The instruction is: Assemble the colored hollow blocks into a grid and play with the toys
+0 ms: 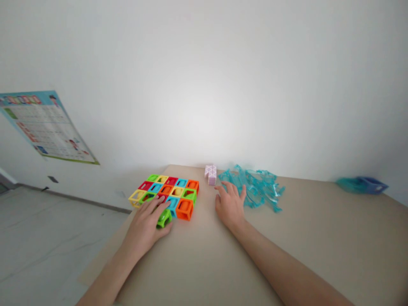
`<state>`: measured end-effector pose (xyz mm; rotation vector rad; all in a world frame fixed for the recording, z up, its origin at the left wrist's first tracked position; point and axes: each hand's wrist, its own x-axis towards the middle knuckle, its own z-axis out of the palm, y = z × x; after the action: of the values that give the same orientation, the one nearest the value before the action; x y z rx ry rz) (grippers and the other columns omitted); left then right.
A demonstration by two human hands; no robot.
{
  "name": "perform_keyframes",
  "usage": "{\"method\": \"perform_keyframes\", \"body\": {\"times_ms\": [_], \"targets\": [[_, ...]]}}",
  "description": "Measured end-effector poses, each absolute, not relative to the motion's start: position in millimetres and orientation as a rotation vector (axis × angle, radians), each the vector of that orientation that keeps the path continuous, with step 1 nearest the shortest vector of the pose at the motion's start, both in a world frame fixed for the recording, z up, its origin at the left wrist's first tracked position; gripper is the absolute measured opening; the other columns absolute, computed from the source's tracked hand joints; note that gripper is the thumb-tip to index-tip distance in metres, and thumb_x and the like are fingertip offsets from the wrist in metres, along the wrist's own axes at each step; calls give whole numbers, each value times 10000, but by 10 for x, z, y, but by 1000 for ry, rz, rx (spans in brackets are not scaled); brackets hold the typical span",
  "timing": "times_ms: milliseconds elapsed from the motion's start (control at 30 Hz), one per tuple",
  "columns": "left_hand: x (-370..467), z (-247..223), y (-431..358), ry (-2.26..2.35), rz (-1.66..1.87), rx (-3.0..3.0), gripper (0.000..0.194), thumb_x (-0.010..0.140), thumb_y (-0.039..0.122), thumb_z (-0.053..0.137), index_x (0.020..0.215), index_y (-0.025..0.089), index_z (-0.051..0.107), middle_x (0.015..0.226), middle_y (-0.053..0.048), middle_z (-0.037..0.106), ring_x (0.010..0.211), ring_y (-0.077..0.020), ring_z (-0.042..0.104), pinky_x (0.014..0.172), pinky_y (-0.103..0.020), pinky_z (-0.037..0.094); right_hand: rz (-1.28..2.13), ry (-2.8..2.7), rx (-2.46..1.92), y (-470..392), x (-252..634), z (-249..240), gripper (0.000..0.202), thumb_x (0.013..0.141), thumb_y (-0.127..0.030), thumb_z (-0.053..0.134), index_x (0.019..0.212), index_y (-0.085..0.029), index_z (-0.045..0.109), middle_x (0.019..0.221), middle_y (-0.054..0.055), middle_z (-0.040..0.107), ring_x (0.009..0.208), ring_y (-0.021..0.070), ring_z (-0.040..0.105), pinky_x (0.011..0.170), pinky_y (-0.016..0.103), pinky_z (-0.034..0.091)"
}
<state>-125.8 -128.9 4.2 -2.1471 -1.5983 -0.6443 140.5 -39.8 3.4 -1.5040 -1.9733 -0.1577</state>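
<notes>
Into the head view now: holding a green block (pixel 164 218) in the left hand (pixel 145 224), with the thumb at its near side and fingers reaching across the top, probably for steady control from both sides. Sitting right by the near edge of the grid of coloured blocks (pixel 166 190), laid flat in three rows of five, packed side by side, perhaps to let neighbours brace one another. Cannot tell whether touching the front row, with fingers in the way.

Across to the right hand (pixel 231 208): fingers spread fairly wide, gripping nothing visible, seemingly resting on the tabletop (pixel 181 263) for support, just beside the teal plastic (pixel 255 187). Lying crumpled toward the wall (pixel 210 85), likely to leave room up front.

Spotting a small lilac toy (pixel 211 175) too, between grid and plastic, close to the wall. Far right, catching a blurred blue object (pixel 372 185), too smeared to name for certain.
</notes>
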Motion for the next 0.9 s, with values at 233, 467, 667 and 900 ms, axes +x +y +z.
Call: {"method": "perform_keyframes", "body": {"times_ms": [233, 467, 667, 900], "targets": [[-1197, 65, -722, -1678, -570, -2143, 453, 752, 326, 647, 1173, 162, 598, 1247, -150, 594, 1166, -329, 536, 1001, -469, 423, -152, -1956, -1518, -398, 1393, 39, 346, 779, -104, 501, 1053, -229, 672, 1252, 106, 569, 1197, 267, 464, 1099, 625, 17], [-926, 58, -240, -1717, -608, -2091, 441, 722, 294, 649, 1141, 164, 608, 1186, -138, 617, 1115, -314, 561, 985, -429, 415, -234, -1950, -1487, -436, 1384, 94, 312, 766, -105, 510, 993, -234, 681, 1242, 100, 568, 1191, 267, 463, 1090, 648, -33], [-684, 22, 30, -1702, -681, -2101, 469, 695, 282, 664, 1150, 177, 617, 1193, -131, 623, 1131, -308, 559, 1004, -426, 388, -258, -1959, -1418, -473, 1365, 118, 263, 758, -111, 529, 943, -223, 677, 1234, 109, 570, 1203, 261, 448, 1109, 619, -23], [-736, 15, 75, -1674, -697, -2117, 450, 723, 313, 643, 1148, 166, 630, 1179, -140, 626, 1117, -316, 561, 1063, -485, 331, -359, -2000, -1491, -450, 1383, 148, 330, 759, -104, 524, 1024, -225, 678, 1282, 131, 541, 1297, 288, 368, 1101, 624, -40]]}}
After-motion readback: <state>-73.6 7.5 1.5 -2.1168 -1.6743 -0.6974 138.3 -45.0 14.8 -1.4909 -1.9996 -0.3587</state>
